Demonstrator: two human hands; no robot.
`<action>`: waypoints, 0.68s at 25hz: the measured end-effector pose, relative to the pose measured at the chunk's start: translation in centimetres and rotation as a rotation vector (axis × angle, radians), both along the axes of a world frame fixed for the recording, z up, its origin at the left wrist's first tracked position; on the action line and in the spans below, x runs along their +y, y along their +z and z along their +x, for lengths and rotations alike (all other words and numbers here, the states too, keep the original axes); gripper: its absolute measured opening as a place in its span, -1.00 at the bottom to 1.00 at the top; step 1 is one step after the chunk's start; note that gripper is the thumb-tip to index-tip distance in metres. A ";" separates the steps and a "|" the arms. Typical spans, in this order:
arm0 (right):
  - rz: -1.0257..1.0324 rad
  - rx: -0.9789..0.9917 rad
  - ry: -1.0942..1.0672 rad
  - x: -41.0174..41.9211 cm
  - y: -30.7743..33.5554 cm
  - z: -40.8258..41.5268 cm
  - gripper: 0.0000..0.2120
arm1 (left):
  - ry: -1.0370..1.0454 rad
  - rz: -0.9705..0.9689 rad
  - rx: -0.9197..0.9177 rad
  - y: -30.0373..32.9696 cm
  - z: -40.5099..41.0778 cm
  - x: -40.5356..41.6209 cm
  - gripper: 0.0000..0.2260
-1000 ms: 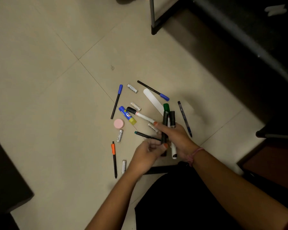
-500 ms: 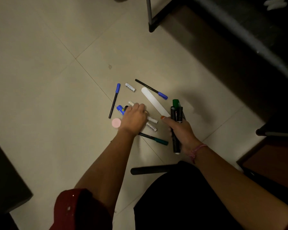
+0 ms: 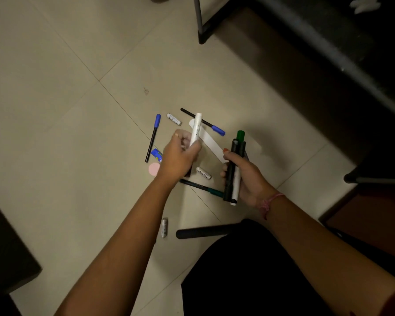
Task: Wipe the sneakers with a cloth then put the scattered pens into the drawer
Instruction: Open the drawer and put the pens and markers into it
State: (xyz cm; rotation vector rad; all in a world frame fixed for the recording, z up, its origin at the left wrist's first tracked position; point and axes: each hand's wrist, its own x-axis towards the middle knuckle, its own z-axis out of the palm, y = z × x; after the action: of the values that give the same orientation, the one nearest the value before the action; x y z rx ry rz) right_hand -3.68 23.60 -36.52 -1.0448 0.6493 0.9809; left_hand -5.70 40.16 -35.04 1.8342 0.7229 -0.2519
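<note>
A person is crouching over a pale tiled floor (image 3: 55,110), gathering scattered pens.

Farthest left among the loose items, a blue-capped pen (image 3: 153,137) is lying at a slant. Just right of it, a blue glue stick (image 3: 156,154) and a pink disc (image 3: 154,168) are peeking out from behind the left hand. A small white tube (image 3: 174,119) is lying above them, and another tube (image 3: 164,227) nearer the person.

The left hand (image 3: 180,158) is closing around a white marker (image 3: 195,131) and holding it up off the floor, tip pointing away. Half a second ago this hand was pressed flat on the pile; it has now lifted clear with the marker, so one more pen is collected and looks ready to pass across.

Behind the marker, a black pen with a blue cap (image 3: 203,122) and a flat white strip (image 3: 209,142) are lying on the floor, where they lay before. Below the hand are a short labelled tube (image 3: 203,173) and a teal pen (image 3: 202,187), both untouched.

The right hand (image 3: 246,179) is gripping a bundle (image 3: 234,169) of markers, black, white and green-capped, upright. It has stayed in much the same place, holding the same bundle.

Several pens are waiting on the floor, so collecting seems about half done. The drawer and sneakers are not in view.
</note>
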 end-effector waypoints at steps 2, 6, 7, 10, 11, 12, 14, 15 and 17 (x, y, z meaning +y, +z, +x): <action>0.053 0.001 0.012 -0.1 0.1 0.1 -0.82 | 0.179 -0.404 0.142 0.7 -0.7 -1.6 -0.91; 0.115 0.027 0.058 0.3 -0.8 0.0 -0.66 | 0.204 -0.514 0.220 -0.4 -1.8 -4.5 -0.88; 0.094 0.023 0.071 0.3 -1.1 -0.1 -0.62 | 0.220 -0.507 0.211 -0.6 -2.0 -5.1 -0.85; 0.051 0.025 0.068 0.0 -1.3 -0.3 -0.60 | 0.264 -0.590 0.188 -0.5 -2.5 -5.9 -0.73; 0.049 0.027 0.068 -0.2 -0.8 -0.1 -0.62 | 0.268 -0.618 0.189 -0.2 -2.5 -5.9 -0.69; 0.053 0.027 0.072 -0.6 0.0 0.1 -0.64 | 0.266 -0.636 0.191 0.4 -2.5 -5.9 -0.67; 0.058 0.013 0.100 -1.3 2.4 0.6 -0.70 | 0.260 -0.653 0.196 2.1 -2.4 -6.0 -0.66; 0.050 -0.002 0.113 -1.7 3.9 0.8 -0.72 | 0.253 -0.657 0.198 3.3 -2.3 -6.2 -0.66; 0.028 -0.042 0.111 -2.8 7.3 1.2 -0.72 | 0.219 -0.670 0.193 6.2 -1.9 -6.7 -0.68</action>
State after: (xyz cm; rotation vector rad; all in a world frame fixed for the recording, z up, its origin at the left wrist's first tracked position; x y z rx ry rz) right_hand -2.50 20.81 -29.26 -1.0830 0.5465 1.0582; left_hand -7.60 33.46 -28.88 1.0964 0.8411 -0.4678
